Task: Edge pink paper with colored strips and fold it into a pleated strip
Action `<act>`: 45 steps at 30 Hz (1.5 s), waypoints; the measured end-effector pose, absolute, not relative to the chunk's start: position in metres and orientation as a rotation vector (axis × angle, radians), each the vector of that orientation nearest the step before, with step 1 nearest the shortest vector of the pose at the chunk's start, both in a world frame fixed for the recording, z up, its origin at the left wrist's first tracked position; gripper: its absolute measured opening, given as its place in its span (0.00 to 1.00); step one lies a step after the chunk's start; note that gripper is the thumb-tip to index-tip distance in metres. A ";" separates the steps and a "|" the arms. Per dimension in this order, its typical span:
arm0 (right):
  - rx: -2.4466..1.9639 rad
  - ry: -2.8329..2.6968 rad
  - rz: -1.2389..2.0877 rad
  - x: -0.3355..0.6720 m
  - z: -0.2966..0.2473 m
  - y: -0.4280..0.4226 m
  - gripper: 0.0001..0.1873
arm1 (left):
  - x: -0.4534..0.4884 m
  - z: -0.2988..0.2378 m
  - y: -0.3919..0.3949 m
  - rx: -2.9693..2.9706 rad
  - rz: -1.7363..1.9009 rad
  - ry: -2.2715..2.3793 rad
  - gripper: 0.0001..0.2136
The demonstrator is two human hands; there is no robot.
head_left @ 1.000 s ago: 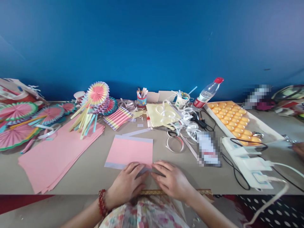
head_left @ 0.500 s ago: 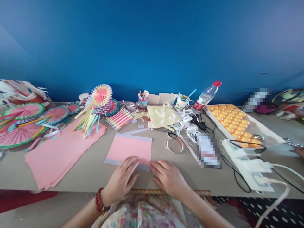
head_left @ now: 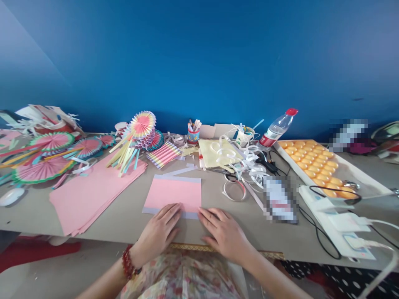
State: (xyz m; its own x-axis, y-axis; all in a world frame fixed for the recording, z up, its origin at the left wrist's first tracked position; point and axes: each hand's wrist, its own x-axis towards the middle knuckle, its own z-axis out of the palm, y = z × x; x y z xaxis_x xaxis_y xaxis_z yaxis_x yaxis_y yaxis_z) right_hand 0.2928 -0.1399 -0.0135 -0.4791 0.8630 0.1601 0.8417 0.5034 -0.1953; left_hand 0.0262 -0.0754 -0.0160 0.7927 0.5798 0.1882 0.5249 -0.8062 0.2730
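A pink sheet of paper point(head_left: 174, 192) with lilac strips along its far and near edges lies flat on the grey table point(head_left: 199, 234) in front of me. My left hand point(head_left: 160, 228) rests with its stretched fingers over the sheet's near edge. At the near right corner lies my right hand point(head_left: 222, 232), palm down, its fingertips touching or just beside the paper. Both hands are open and grip nothing. Beyond the sheet sits a pleated pink, yellow and lilac paper piece point(head_left: 166, 155).
Left are a pink paper stack point(head_left: 93, 195), paper rosettes point(head_left: 142, 124) with strips, and a white mouse point(head_left: 11, 197). Right are curled white strips point(head_left: 254, 168), a tilted bottle point(head_left: 276, 131), a box of orange domed pieces point(head_left: 374, 178) and a power strip point(head_left: 336, 220) with cables.
The view has shifted slightly to the left, so the table's things appear further right. My left hand's fingers lie closer together on the paper's near edge; the sheet stays flat.
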 end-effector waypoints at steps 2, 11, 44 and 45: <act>-1.437 -2.481 0.120 0.297 -0.017 -0.141 0.22 | 0.024 -0.016 -0.076 2.753 0.411 0.874 0.26; -1.511 -2.383 0.152 0.283 -0.007 -0.128 0.23 | 0.006 -0.017 -0.067 2.637 0.602 1.064 0.22; -1.644 -1.825 0.209 0.300 -0.015 -0.124 0.22 | 0.056 0.007 -0.051 2.975 0.267 0.469 0.18; -1.659 -1.823 0.204 0.301 -0.016 -0.124 0.20 | 0.061 0.005 -0.049 2.977 0.246 0.445 0.18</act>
